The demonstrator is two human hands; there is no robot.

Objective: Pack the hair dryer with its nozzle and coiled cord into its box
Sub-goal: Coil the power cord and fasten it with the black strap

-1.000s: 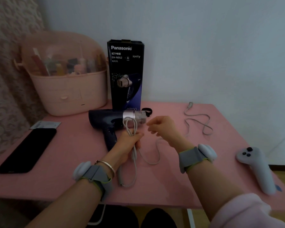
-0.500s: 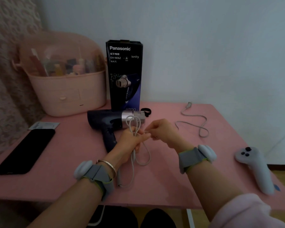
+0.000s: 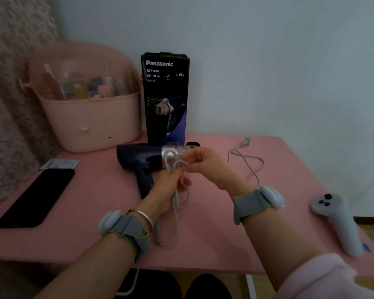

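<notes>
Both hands [image 3: 181, 175] now closer together, cord [image 3: 175, 167] loops tighter

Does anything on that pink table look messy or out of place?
Mostly the cord: it is only half coiled, with loops bunched in the left hand and a tail snaking loose across the table toward its far edge. Nothing looks spilled or broken.

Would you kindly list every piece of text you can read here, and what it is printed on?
All on the box:
"Panasonic"
"EH-NE62"
"A"
"ionity"
Chinese characters under the brand and under the model number: too blurred to read.
Digits at the bottom edge: partly hidden by the hair dryer.
</notes>
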